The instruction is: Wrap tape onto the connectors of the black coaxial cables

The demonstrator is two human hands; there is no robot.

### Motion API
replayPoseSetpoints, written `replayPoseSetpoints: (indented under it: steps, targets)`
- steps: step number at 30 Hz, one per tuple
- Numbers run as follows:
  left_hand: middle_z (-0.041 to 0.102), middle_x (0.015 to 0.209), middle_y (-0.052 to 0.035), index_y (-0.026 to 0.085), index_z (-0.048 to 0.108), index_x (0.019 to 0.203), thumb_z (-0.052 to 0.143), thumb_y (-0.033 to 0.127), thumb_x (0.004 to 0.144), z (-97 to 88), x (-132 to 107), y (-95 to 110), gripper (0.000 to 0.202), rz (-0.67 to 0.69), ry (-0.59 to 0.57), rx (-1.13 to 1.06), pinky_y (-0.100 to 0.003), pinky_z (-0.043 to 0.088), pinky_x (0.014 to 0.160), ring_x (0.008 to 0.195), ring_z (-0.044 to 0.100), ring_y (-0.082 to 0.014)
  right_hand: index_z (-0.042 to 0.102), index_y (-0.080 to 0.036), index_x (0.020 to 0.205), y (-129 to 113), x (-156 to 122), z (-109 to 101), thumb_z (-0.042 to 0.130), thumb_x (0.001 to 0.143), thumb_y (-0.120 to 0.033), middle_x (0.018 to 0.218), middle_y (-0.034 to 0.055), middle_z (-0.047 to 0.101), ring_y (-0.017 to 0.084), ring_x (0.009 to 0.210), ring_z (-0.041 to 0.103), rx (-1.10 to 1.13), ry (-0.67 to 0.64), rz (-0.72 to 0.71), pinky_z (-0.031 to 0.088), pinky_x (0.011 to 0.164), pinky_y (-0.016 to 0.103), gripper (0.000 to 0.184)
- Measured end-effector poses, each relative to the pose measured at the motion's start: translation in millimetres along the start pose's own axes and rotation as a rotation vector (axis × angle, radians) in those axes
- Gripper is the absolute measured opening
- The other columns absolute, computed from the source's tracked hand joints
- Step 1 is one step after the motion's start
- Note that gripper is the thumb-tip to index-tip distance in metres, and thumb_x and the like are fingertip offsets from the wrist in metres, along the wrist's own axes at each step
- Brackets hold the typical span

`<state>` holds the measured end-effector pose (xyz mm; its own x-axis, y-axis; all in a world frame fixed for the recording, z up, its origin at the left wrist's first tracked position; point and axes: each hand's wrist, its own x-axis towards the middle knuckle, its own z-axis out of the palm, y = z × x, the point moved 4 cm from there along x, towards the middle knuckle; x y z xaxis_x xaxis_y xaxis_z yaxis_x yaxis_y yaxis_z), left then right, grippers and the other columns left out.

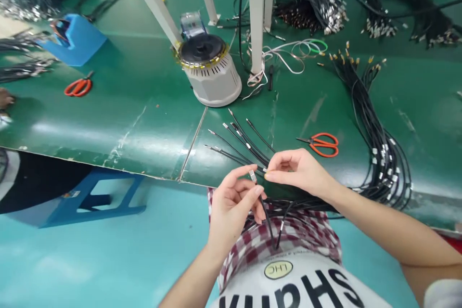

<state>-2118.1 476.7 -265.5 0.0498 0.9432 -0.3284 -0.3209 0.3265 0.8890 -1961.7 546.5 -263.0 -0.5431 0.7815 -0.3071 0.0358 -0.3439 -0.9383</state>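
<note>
Right now I see both bare hands low in the middle of the frame, just over the near edge of the green table [108, 120]. My left hand [234, 204] is curled nearly closed, thumb and forefinger pinching a single black cable [267, 224] just below its metal tip, which pokes up between the fingertips; the rest of that cable drops over the checked cloth [310, 233] on the lap. My right hand [298, 168] sits touching distance to the right, fingers bent and closed around a fan of black cables [240, 147] whose silver-tipped ends spread out toward the upper left across the table. How tightly it grips I cannot tell, but the fan is clearly gathered under its fingertips.

Just right of that hand lie orange-handled scissors [321, 144], blades pointing left. Farther right a thick loop of black cables [382, 154] runs from the table edge up to gold connector ends in the upper right of the frame. Above the hands, centre frame, stands a white round machine [212, 77] with a black top. A second pair of orange scissors [77, 86] lies at the left, below a blue bin [77, 41] in the upper left. A blue stool [90, 197] stands under the table at lower left.
</note>
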Motion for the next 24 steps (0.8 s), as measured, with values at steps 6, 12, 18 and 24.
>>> replayPoseSetpoints:
  steps: [6, 12, 18, 24]
  targets:
    - [0.067, 0.07, 0.001, 0.019, 0.056, 0.121, 0.07, 0.027, 0.086, 10.2, -10, -2, 0.038, 0.029, 0.016, 0.063, -0.023, 0.053, 0.038, 0.042, 0.062, -0.0131, 0.069, -0.016, 0.076, 3, -13, 9, 0.08, 0.076, -0.032, 0.07, -0.0001, 0.066, 0.01, 0.062, 0.056, -0.019, 0.025, -0.04, 0.043, 0.059, 0.023, 0.02]
    - [0.067, 0.07, 0.0008, 0.018, 0.057, 0.12, 0.071, 0.027, 0.086, 12.3, -14, -3, 0.038, 0.035, 0.026, 0.084, -0.022, 0.053, 0.038, 0.041, 0.061, -0.0127, 0.068, -0.017, 0.075, 5, -15, 13, 0.076, 0.079, -0.033, 0.071, 0.0006, 0.067, 0.012, 0.064, 0.056, -0.083, 0.038, -0.12, 0.043, 0.061, 0.025, 0.019]
    - [0.067, 0.071, 0.0008, 0.019, 0.056, 0.12, 0.068, 0.024, 0.088, 12.2, -15, -4, 0.035, 0.055, 0.013, 0.091, -0.023, 0.053, 0.038, 0.042, 0.062, -0.0129, 0.068, -0.017, 0.075, 3, -17, 14, 0.075, 0.081, -0.031, 0.071, 0.0005, 0.066, 0.012, 0.064, 0.057, -0.114, 0.047, -0.153, 0.044, 0.061, 0.025, 0.017]
    - [0.067, 0.07, 0.0007, 0.017, 0.056, 0.119, 0.069, 0.025, 0.087, 12.0, -15, -4, 0.036, 0.049, 0.015, 0.083, -0.023, 0.054, 0.038, 0.042, 0.062, -0.0134, 0.068, -0.017, 0.076, 5, -16, 15, 0.075, 0.081, -0.032, 0.072, 0.001, 0.067, 0.012, 0.065, 0.058, -0.115, 0.044, -0.151, 0.044, 0.062, 0.025, 0.017]
